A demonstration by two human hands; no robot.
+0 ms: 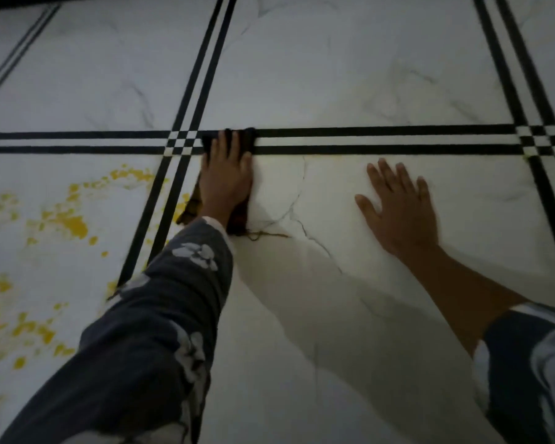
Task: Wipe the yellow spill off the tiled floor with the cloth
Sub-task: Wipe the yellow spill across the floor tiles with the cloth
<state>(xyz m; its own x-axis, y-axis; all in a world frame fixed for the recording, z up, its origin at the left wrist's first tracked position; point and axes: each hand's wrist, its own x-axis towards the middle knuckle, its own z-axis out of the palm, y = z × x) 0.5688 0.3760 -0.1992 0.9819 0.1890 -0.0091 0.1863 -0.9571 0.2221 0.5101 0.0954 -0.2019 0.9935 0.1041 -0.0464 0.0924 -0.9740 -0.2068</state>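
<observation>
The light is dim and cool, leaving the far floor [334, 75] grey; the brightest, warmer patch lies between the left hand [226, 177] and the right hand [394, 203]. A broad soft-edged shadow runs over the tile between the two arms. No hard glare shows. The whole picture is soft: the right hand's fingers and the left sleeve [161, 315] are smeared by motion, and the yellow spill [68, 222] has fuzzy edges. The dark cloth [249, 137] shows no detail. The black lines [382, 131] splay outward toward the frame edges, and the top left corner goes black.
</observation>
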